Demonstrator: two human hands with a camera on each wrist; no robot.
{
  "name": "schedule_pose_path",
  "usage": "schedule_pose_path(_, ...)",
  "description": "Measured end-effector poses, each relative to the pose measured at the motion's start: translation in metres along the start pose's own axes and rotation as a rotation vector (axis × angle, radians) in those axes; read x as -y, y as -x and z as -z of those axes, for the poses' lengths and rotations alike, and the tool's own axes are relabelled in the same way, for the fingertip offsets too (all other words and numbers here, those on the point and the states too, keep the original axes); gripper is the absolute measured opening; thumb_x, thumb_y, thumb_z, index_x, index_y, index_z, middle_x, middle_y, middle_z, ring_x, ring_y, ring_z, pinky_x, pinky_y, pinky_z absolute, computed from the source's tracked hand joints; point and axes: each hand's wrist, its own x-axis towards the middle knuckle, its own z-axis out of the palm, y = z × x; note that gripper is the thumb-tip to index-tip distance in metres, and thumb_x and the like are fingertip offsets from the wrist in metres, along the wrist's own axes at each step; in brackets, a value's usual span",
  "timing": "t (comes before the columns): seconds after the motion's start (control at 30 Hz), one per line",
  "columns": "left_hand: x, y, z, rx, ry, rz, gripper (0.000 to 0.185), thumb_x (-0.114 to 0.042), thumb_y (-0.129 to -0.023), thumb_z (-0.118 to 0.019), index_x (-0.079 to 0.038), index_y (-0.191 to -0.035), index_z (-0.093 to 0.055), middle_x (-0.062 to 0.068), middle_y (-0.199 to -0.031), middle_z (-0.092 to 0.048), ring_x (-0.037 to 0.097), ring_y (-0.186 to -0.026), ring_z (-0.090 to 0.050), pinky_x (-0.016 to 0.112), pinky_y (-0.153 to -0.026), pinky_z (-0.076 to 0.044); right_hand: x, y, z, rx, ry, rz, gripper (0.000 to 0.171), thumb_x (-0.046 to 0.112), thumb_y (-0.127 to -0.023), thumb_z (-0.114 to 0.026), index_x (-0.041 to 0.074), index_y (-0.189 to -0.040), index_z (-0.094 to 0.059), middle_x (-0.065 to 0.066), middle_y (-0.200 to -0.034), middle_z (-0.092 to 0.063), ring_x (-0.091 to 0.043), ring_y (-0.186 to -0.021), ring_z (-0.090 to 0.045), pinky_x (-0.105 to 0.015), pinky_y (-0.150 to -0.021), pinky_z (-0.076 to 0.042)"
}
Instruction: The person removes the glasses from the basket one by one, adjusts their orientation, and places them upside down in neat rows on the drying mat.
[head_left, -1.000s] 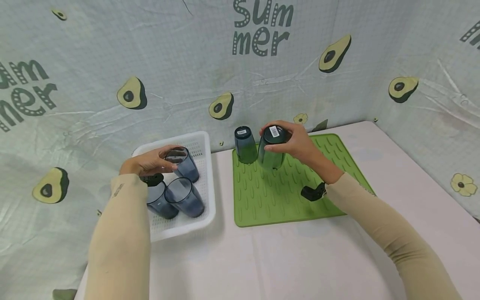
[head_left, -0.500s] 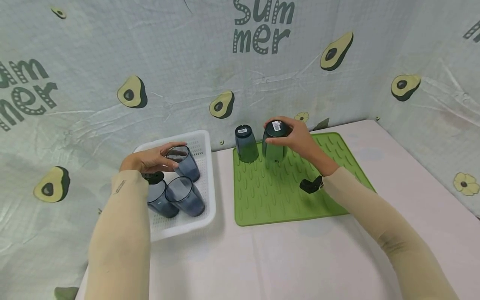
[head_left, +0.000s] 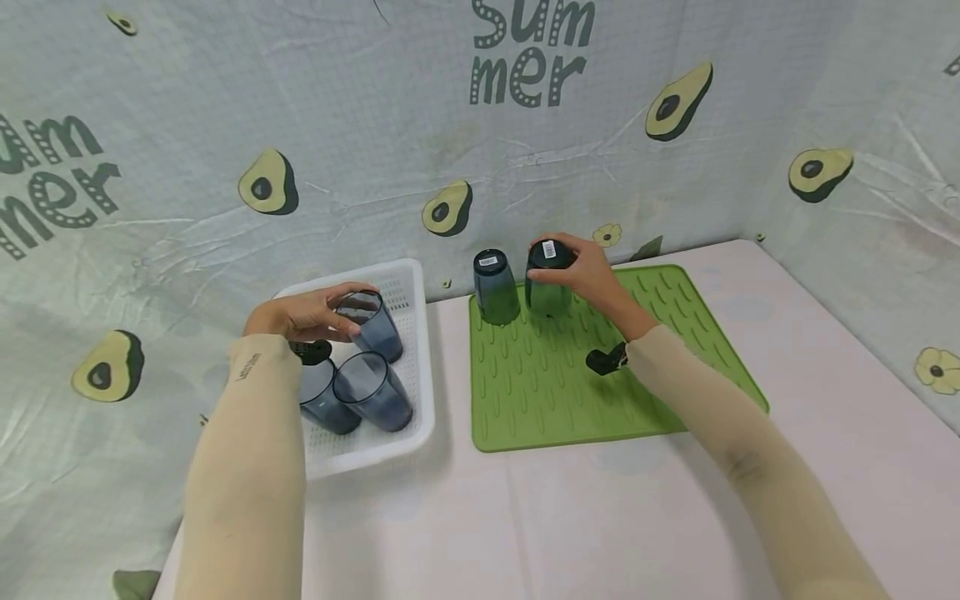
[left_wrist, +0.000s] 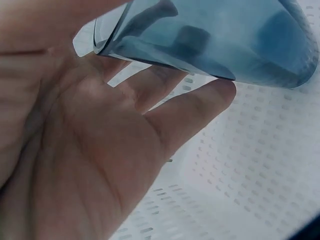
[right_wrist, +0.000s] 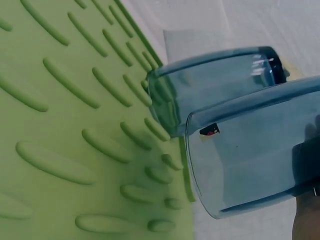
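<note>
Right hand (head_left: pixel 588 271) clamped around upturned blue translucent plastic tumbler (head_left: pixel 547 287), at far edge of ribbed green silicone drying mat (head_left: pixel 600 392). Just left of that hand, almost touching its tumbler: second upturned blue tumbler (head_left: pixel 495 287), crowding that side. Left hand (head_left: pixel 303 317) curled on rim of tilted blue tumbler (head_left: pixel 371 325) inside white perforated plastic basket (head_left: pixel 408 292). Nearer than that hand, in same basket: two more blue tumblers (head_left: pixel 371 400), close-packed. Pale counter (head_left: pixel 600 517) beneath; avocado-print cloth backdrop (head_left: pixel 375 125) behind.
</note>
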Motion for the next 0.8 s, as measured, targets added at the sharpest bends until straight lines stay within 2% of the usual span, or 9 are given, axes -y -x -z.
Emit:
schedule_pose_path(0.17,-0.002,0.000,0.000,-0.001,-0.012,0.012,0.089,0.006,-0.093,-0.067,-0.011,-0.163,-0.015,0.015,-0.169,-0.006,0.035,-0.152,-0.018,0.055,-0.116,-0.034,-0.006,-0.007,-0.001,-0.020,0.019,-0.025,0.046,0.010,-0.088,-0.080,0.003,-0.131,-0.065,-0.017,-0.129,-0.061,-0.025,-0.106,-0.063,-0.034,-0.081,-0.057)
schedule_pose_path(0.33,-0.002,0.000,0.000,0.006,-0.018,0.013,0.089,0.006,-0.093,-0.067,-0.012,-0.163,-0.015,0.015,-0.169,-0.004,0.036,-0.153,-0.016,0.056,-0.118,-0.031,-0.013,-0.010,-0.001,-0.029,0.023,-0.054,0.048,0.012,-0.089,-0.080,0.002,-0.133,-0.064,-0.017,-0.129,-0.061,-0.024,-0.104,-0.063,-0.051,-0.089,-0.054)
schedule_pose_path(0.43,-0.002,-0.001,0.000,0.010,-0.025,0.006,0.090,0.006,-0.093,-0.068,-0.010,-0.163,-0.014,0.016,-0.169,-0.005,0.036,-0.153,-0.014,0.056,-0.117,-0.032,-0.016,-0.011,0.000,-0.036,0.020,-0.057,0.050,0.013,-0.089,-0.080,0.003,-0.134,-0.063,-0.018,-0.131,-0.060,-0.025,-0.106,-0.062,-0.057,-0.092,-0.052)
schedule_pose_path(0.53,-0.002,0.000,0.000,0.010,-0.031,-0.004,0.091,0.006,-0.092,-0.069,-0.008,-0.162,-0.014,0.016,-0.168,-0.007,0.037,-0.153,-0.015,0.054,-0.116,-0.035,-0.017,-0.012,0.001,-0.040,0.034,-0.052,0.050,0.015,-0.089,-0.081,0.004,-0.135,-0.063,-0.017,-0.131,-0.060,-0.025,-0.107,-0.062,-0.052,-0.091,-0.054)
schedule_pose_path(0.7,-0.003,0.000,0.000,0.005,-0.035,0.000,0.091,0.006,-0.091,-0.070,-0.008,-0.162,-0.014,0.017,-0.168,-0.010,0.037,-0.153,-0.017,0.049,-0.113,-0.040,-0.041,-0.025,0.004,-0.059,0.069,-0.049,0.053,0.024,-0.087,-0.083,0.012,-0.135,-0.064,-0.014,-0.131,-0.061,-0.024,-0.106,-0.062,-0.036,-0.081,-0.055)
schedule_pose_path(0.8,-0.002,-0.001,0.001,0.001,-0.032,0.004,0.090,0.007,-0.091,-0.070,-0.009,-0.162,-0.016,0.016,-0.168,-0.010,0.036,-0.152,-0.018,0.047,-0.111,-0.042,-0.051,-0.030,0.004,-0.067,0.064,-0.055,0.054,0.027,-0.086,-0.084,0.015,-0.135,-0.064,-0.012,-0.130,-0.062,-0.024,-0.106,-0.062,-0.035,-0.081,-0.055)
